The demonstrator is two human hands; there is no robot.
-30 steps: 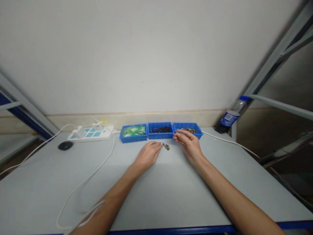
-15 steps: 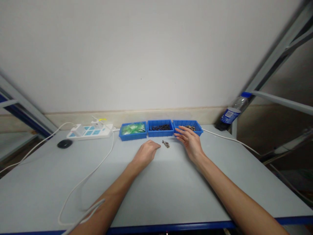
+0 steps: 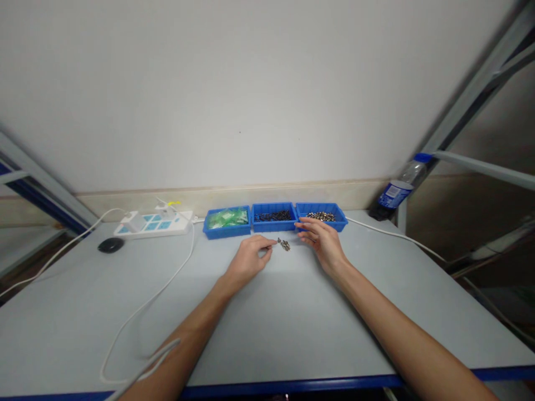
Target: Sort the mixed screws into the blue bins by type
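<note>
A small cluster of shiny metal pieces, perhaps screws (image 3: 286, 245), lies on the table between my two hands. My left hand (image 3: 249, 257) rests on the table to its left, index finger stretched to the cluster's edge and thumb apart below. To the right, my right hand (image 3: 321, 242) hovers with fingers spread and nothing visible in them. Just behind it stands a blue bin (image 3: 341, 221) of shiny metal pieces (image 3: 321, 216). The middle blue bin (image 3: 275, 226) holds dark screw-like pieces (image 3: 276, 215). Green-and-clear plastic packets (image 3: 228, 218) fill the left blue bin (image 3: 228, 232).
A white power strip (image 3: 179, 224) with plugs and a black mouse-like object (image 3: 111, 245) sit at the left. Its white cable (image 3: 167, 296) loops across the table to my left forearm. A dark drink bottle (image 3: 395, 192) leans at the back right by the metal frame (image 3: 451, 120).
My left thumb and index finger have parted, and the index now points at the metal pieces. My right hand has shifted slightly left and down, off the right bin's contents.
</note>
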